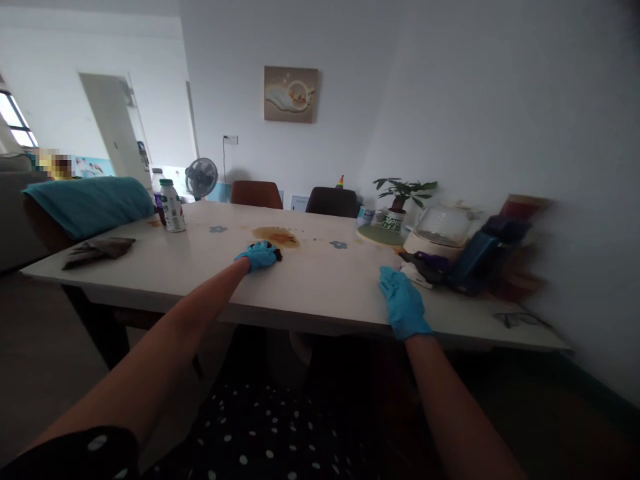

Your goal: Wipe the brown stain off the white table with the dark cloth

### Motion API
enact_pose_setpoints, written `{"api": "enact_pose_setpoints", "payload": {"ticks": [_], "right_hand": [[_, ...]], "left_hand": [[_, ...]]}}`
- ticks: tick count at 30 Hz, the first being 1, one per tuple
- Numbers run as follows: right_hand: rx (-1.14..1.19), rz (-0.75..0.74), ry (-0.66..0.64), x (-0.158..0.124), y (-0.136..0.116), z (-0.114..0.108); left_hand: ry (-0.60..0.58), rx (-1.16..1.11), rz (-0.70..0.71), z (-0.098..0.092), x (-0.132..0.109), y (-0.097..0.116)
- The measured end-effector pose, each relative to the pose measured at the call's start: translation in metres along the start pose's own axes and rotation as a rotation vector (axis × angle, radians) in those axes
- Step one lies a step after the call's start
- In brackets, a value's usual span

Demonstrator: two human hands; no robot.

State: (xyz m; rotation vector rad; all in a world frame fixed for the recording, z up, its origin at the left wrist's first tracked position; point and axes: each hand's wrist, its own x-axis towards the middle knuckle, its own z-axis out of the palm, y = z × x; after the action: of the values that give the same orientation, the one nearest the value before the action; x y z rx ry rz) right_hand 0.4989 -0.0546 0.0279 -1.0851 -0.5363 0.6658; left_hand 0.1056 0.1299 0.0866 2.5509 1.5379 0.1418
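Note:
My left hand (260, 256), in a blue glove, presses a small dark wad (278, 255) onto the white table (300, 283). Its exact kind is too blurred to make out. Just beyond those fingers a brown liquid spill (275, 235) spreads over the tabletop, with small droplets around it. My right hand (400, 300), also gloved in blue, lies flat near the table's front edge, fingers stretched out and holding nothing. A white cloth-like item (416, 275) and a dark-handled object (425, 265) lie just beyond it to the right.
A bottle with a green cap (173, 208) and a crumpled grey-brown cloth (100, 251) are at the left. To the right stand a potted plant (394, 219), a glass-topped appliance (443, 227), a blurred dark-blue object (473, 260) and eyeglasses (515, 320). Chairs (256, 195) line the far side.

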Motion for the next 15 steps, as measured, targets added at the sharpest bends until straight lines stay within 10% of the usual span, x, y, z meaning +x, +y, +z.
{"api": "enact_pose_setpoints", "payload": {"ticks": [15], "right_hand": [[-0.079, -0.063, -0.046, -0.015, -0.006, 0.006]], "left_hand": [[-0.073, -0.021, 0.44, 0.059, 0.045, 0.234]]}}
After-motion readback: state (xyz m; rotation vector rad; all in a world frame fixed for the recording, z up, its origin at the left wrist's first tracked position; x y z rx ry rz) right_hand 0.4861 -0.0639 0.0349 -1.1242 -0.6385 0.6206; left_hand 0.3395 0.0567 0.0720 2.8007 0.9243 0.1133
